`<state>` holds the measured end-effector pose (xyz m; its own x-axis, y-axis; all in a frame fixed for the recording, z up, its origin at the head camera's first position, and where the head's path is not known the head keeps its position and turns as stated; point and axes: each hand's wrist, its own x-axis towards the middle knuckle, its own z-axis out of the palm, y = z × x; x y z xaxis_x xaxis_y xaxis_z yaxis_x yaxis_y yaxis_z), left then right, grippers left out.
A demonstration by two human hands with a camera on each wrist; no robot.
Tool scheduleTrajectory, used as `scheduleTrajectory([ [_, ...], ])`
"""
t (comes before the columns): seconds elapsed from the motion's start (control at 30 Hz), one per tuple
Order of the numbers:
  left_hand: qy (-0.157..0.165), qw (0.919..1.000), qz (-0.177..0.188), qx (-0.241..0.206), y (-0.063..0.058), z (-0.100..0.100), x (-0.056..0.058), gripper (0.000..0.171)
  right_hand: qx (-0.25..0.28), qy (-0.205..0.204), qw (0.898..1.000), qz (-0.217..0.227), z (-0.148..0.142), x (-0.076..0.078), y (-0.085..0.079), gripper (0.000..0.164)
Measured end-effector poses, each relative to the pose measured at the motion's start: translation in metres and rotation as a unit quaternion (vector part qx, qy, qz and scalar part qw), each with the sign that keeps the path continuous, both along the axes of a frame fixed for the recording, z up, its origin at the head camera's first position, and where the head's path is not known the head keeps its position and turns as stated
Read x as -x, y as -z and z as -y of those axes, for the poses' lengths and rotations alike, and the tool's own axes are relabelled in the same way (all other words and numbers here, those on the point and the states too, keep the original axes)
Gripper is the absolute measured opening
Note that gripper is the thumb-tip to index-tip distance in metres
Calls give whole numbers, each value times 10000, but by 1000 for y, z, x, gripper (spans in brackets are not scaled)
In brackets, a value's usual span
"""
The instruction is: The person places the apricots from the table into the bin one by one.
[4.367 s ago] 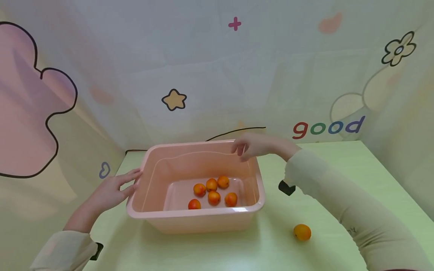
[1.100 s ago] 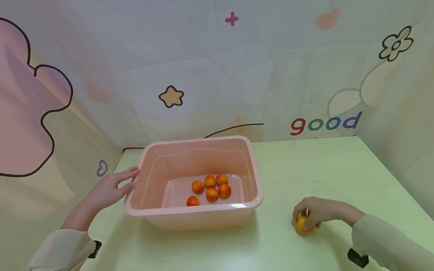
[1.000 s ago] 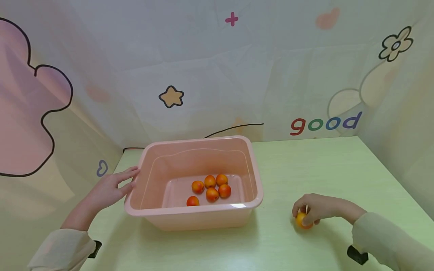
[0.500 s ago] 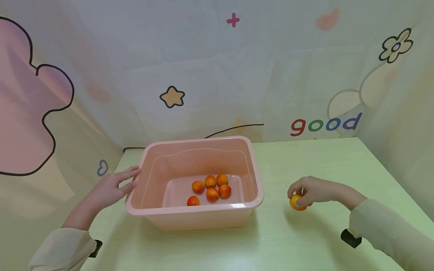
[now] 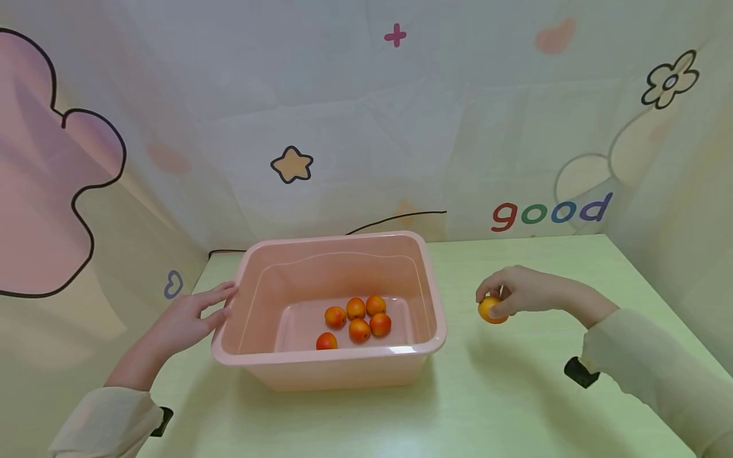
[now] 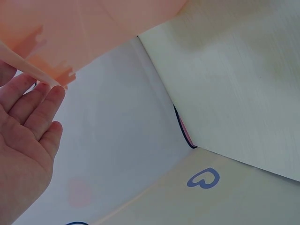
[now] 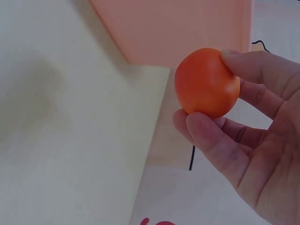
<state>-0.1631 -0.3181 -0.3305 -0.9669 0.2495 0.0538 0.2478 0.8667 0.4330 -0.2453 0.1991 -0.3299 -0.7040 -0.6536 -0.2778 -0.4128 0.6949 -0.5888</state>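
Observation:
In the head view my right hand (image 5: 523, 289) pinches a small orange-yellow fruit (image 5: 491, 310), apricot-like, above the table to the right of a pink plastic tub. The right wrist view shows the smooth round fruit (image 7: 206, 83) between thumb and fingertips, with the pink tub (image 7: 178, 28) beyond it. My left hand (image 5: 186, 323) touches the left rim of the tub (image 5: 343, 360) with extended fingers. From the left wrist, those fingers (image 6: 40, 110) lie against the underside of the rim. Several similar red-orange fruits (image 5: 359, 330) lie on the tub's floor, toward its right half.
The pale green table (image 5: 544, 375) extends right of and in front of the tub. Behind it hangs a printed cloth backdrop (image 5: 355, 127) with a star (image 5: 292, 165) and the word "good" (image 5: 551, 212). Cloth also flanks both sides. Each sleeve carries a black device (image 5: 581, 372).
My right hand left the tub, took hold of the fruit on the table, and lifted it up and slightly left. My left hand stayed at the rim.

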Motion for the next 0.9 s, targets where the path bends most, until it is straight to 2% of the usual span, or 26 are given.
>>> scheduleTrajectory([
  [0.37, -13, 10000, -28, 1, 1, 0, 0, 47, -185, 7, 9996, -200, 17, 13, -31, 17],
  [0.6, 10, 10000, -31, 40, 0, 0, 1, 47, -260, -198, 9984, -470, 37, 22, -44, 15],
  [0.9, -15, 10000, 6, 28, -1, 0, 1, 47, -438, -273, 9980, -361, 76, 31, -60, 16],
])
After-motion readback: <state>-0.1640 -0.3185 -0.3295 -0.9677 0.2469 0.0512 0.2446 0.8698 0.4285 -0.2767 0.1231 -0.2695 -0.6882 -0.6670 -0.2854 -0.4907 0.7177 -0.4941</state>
